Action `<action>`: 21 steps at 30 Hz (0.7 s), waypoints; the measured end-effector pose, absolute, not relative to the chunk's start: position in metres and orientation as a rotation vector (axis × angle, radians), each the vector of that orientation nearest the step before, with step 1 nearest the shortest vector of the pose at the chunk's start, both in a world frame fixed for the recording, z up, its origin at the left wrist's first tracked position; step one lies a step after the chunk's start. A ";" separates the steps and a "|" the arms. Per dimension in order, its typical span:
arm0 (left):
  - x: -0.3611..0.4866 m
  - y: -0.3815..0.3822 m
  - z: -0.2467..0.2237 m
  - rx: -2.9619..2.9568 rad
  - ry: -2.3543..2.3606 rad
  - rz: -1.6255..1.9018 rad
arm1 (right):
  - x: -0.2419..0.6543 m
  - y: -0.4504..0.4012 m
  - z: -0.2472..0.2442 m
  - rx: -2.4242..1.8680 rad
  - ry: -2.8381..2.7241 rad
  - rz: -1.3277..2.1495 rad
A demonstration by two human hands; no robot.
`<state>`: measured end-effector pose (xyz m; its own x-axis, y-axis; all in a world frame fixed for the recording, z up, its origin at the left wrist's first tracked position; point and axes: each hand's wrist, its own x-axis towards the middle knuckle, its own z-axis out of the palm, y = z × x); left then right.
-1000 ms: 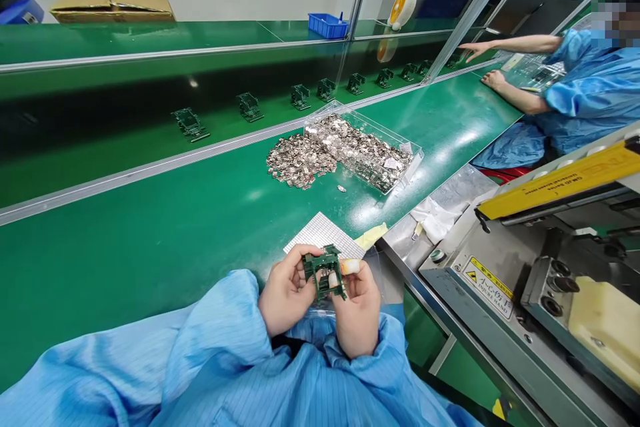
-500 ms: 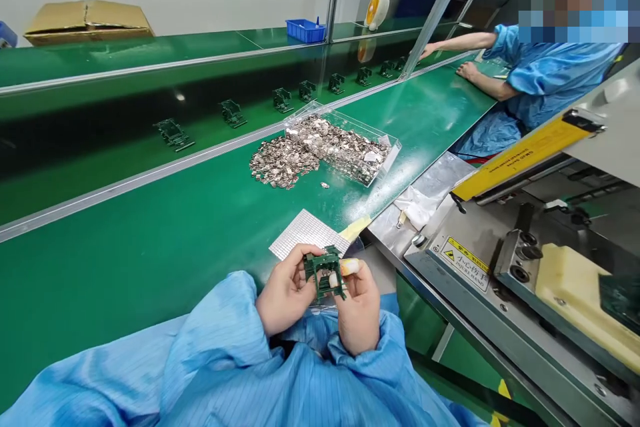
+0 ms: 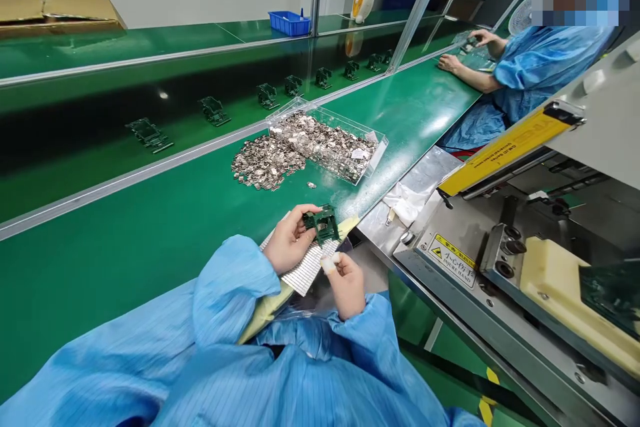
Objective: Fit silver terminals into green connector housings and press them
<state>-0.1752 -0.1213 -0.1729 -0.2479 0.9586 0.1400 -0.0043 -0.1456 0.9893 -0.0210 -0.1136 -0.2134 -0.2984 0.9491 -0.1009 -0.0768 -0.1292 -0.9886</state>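
Note:
My left hand (image 3: pixel 289 244) grips a dark green plastic frame (image 3: pixel 327 225) by its left side, thumb in front, above the bench. The frame has an open middle. Apart from it, lower and to the right, my right hand (image 3: pixel 349 288) is closed in a pinch, with white coverings on its fingertips. Whatever it may pinch is too small to make out. Under my hands lies a white gridded sheet (image 3: pixel 306 272), partly covered by my left hand. Yellow material (image 3: pixel 348 225) shows beside and beneath it.
A clear tray (image 3: pixel 367 167) of small metal pieces stands ahead, beside a loose heap (image 3: pixel 267 161). Several green frames (image 3: pixel 214 111) line the dark conveyor strip. A machine with a yellow bar (image 3: pixel 505 153) stands at right. A co-worker's hands (image 3: pixel 450 64) work farther along the bench.
My right hand has come away from the green frame and moved down, closer to me. My left hand has raised the frame slightly. The view has shifted a little to the right.

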 end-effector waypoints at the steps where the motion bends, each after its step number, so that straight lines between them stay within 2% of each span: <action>1: -0.175 -0.122 -0.174 1.193 1.303 1.502 | -0.024 -0.113 -0.214 -1.058 -1.292 1.556; 13: -0.179 -0.125 -0.175 1.190 1.382 1.432 | -0.016 -0.112 -0.234 -1.009 -1.505 1.419; 21: -0.180 -0.125 -0.175 1.143 1.314 1.433 | -0.003 -0.102 -0.240 -1.125 -1.741 1.508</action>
